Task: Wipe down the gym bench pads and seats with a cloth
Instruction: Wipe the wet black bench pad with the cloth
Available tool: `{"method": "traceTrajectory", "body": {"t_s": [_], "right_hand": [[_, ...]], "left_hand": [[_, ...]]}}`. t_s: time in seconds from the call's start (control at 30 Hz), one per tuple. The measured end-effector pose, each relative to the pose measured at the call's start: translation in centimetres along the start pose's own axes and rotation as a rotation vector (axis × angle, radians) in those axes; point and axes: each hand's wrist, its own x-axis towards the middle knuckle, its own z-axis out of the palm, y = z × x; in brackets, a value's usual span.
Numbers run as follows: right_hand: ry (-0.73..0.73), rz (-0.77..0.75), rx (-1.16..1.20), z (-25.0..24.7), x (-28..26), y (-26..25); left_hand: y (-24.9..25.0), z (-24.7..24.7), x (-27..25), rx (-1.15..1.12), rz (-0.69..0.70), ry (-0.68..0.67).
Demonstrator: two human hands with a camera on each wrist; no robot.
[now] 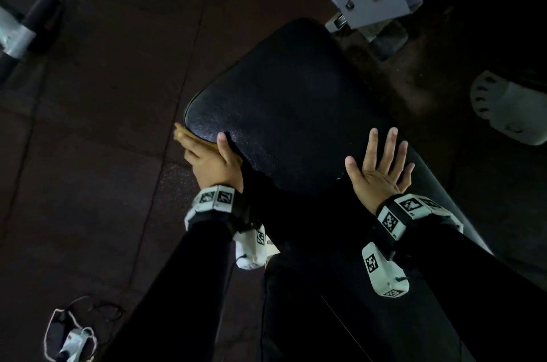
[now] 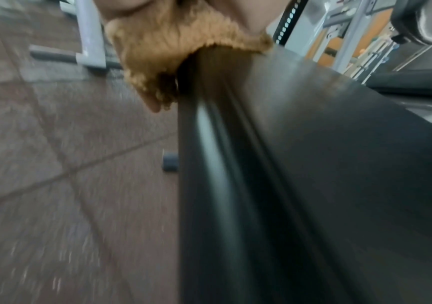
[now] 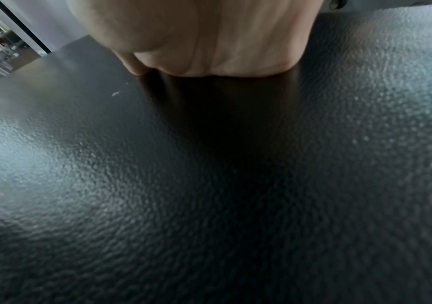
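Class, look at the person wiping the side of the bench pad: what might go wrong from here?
1. The cloth is pinned against the pad edge by the left hand; it may slip to the floor.
2. The right hand lies flat on the pad, perhaps leaving fresh marks.

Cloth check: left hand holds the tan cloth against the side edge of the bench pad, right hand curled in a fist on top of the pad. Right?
Not quite. The right hand is no fist: the head view shows it flat on the bench pad with fingers spread straight. The rest holds: the left hand holds the tan cloth against the pad's side edge.
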Motion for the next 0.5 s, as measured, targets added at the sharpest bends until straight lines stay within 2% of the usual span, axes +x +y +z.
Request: {"method": "traceTrajectory", "body": {"t_s": [0.13,0.3,0.43,0.5], "right_hand": [[0.0,-0.011,0.0,0.0,0.1,0.1],[0.028,0.004,-0.002,0.2,0.1,0.0],[0.008,0.01,-0.008,0.2,0.2,0.1],[-0.006,0.016,-0.012,0.1,0.3,0.2]], "left_hand": [[0.7,-1.2,4.0,0.145,0.094,-0.031],[2.8,-2.1,8.5,0.431,0.136,-0.167],[6.4,-1.4,9.9,0.652,0.203,-0.285],[8.6,-0.3,10.0,0.719,0.287,-0.34]]}}
